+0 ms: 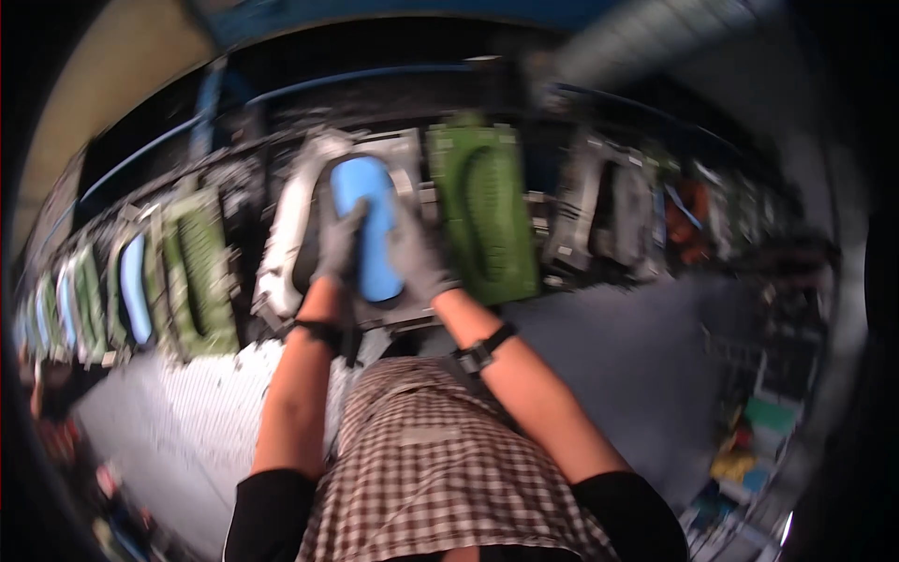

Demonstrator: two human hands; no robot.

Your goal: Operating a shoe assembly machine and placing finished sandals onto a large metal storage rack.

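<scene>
A blue shoe sole (376, 245) lies lengthwise over a silver-grey metal mould (286, 225), right in front of me. My left hand (343, 244), in a grey glove, holds its left edge, with fingers reaching onto the top face. Along the right edge, my right hand (418, 251), gloved the same way, grips it too. Motion blur hides whether the sole touches the mould or is slightly above it. The mould's dark hollow shows beside the sole. Just right of my right hand is a green mould (482, 220) with a sole-shaped hollow.
The moulds run in a curved row. To the left stand another green mould (201, 272) and a mould with a blue sole (137, 286). A grey mould (604, 211) and an orange-brown piece (686, 214) are on the right. A thick pipe (655, 42) passes overhead.
</scene>
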